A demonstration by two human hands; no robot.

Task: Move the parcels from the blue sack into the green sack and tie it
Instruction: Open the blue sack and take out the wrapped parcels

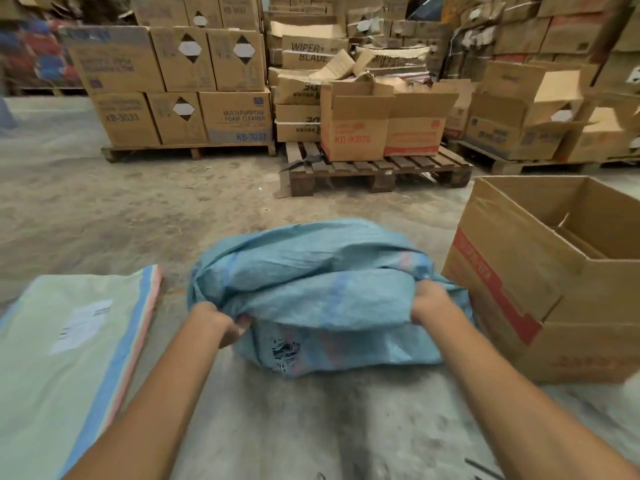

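Gripping blue sack (329, 289), left hand (227, 323) and right hand (429, 301) fisted in fabric, green sack (69, 358) flat at 8 o'clock, open box (554, 278) touching at 3 o'clock.

An open cardboard box (540, 282) with red print stands on the dusty concrete floor (104, 209) at the right. Behind it, a wooden pallet (377, 171) carries two open cartons (381, 126). To the left, stacked foam cleaner boxes (173, 88) sit on another pallet (187, 151); wiper blade cartons (308, 53) pile up behind.

The blue sack (329, 292) hides its contents and most fingers; the green sack (69, 358) runs off the left edge, perhaps empty.
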